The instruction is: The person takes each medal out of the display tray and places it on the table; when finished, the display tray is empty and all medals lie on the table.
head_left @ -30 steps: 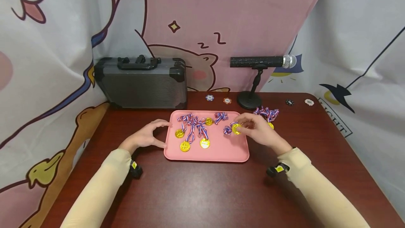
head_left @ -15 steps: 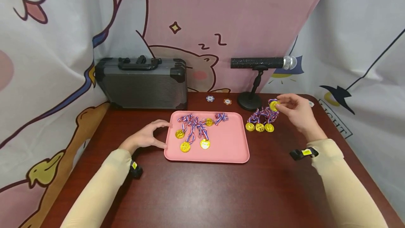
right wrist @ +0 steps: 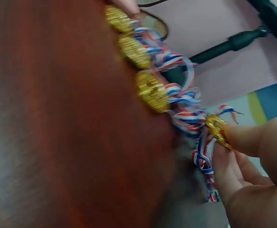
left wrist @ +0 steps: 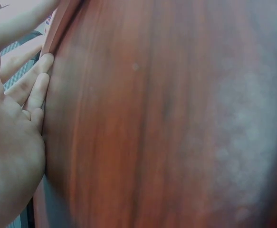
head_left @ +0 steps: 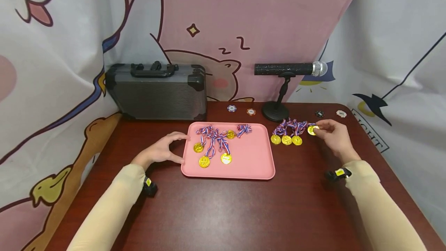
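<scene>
My right hand [head_left: 336, 138] pinches a gold medal [head_left: 312, 130] between thumb and fingers, at the right end of a row. Beside it lie several gold medals [head_left: 287, 140] with striped red, white and blue ribbons bunched behind them. In the right wrist view the pinched medal [right wrist: 218, 131] is tilted, its ribbon dangling. At the left side of the pink tray [head_left: 251, 165], my left hand [head_left: 160, 149] touches the rim with thumb and fingers spread apart. Several more medals [head_left: 204, 161] lie on the tray's left half, some ribbons overlapping.
A dark hard case [head_left: 156, 98] stands behind the tray at left. A microphone [head_left: 289, 69] sits on a round-based stand [head_left: 275, 110] behind the medal row. Poker chips [head_left: 251, 112] lie along the table's back edge, two of them near the right corner [head_left: 340, 114].
My right hand has carried a medal from the tray's right side over to the right and lowered it beside the other medals. The left hand has stayed at the tray rim.
</scene>
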Demonstrator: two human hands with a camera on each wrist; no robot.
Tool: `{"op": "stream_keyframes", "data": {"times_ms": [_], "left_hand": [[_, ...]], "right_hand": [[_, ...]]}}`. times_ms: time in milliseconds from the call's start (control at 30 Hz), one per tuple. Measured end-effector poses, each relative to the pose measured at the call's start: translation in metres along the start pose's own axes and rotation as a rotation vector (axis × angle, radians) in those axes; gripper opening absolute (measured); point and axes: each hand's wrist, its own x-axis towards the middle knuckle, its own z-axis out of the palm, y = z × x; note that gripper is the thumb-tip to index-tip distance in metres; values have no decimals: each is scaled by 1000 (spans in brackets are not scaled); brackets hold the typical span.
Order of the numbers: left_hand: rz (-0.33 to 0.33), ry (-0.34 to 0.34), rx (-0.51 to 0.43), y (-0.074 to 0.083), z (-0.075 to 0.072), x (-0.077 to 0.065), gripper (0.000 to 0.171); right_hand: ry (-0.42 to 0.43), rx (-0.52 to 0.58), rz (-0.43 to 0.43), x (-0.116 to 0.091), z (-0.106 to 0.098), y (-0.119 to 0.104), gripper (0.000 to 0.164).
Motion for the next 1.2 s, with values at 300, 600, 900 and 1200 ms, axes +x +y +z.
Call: {"op": "stream_keyframes", "data": {"times_ms": [300, 600, 900, 1200], "left_hand": [[26, 0, 18, 0, 0, -1, 88], [21, -2, 7, 0, 0, 0, 88], [40, -4, 10, 0, -2, 0, 88], [82, -1, 15, -4, -1, 2, 86]], "right_hand": [[-100, -248, -143, -11, 15, 8, 24], [-131, -317, -180, -16, 19, 2, 25], [-125, -338, -176, -15, 18, -1, 26], [-97, -275, -227, -16, 31, -39, 29]]}}
